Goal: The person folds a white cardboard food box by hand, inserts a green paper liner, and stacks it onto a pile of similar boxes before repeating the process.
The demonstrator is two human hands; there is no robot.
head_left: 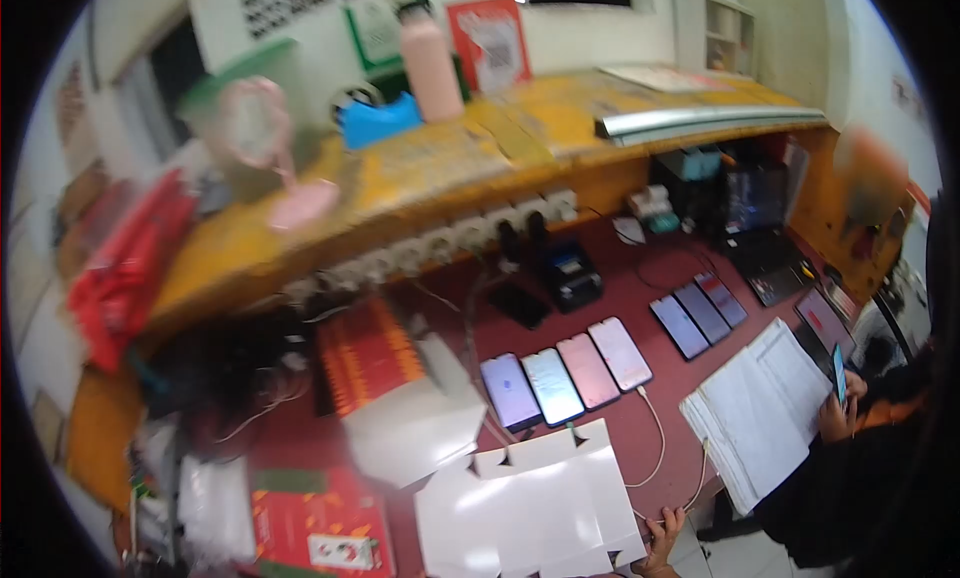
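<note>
My right hand (660,543) shows at the bottom edge, fingers curled, beside the lower right corner of a white glossy sheet (530,503) with black corner pieces. What it grips, if anything, is not clear. A white cable (658,448) runs from a lit phone (619,354) down toward the fingers. Left of that phone lie a pink-screened phone (588,371), a pale blue one (553,386) and a purple one (511,391). My left hand is out of view.
At the right, another person's hands (838,413) hold a phone (839,375) beside stacked papers (762,408). Three more phones lie near an open laptop (775,268). A raised wooden shelf (540,128) carries a pink bottle (430,63). Power sockets (440,246) run beneath it.
</note>
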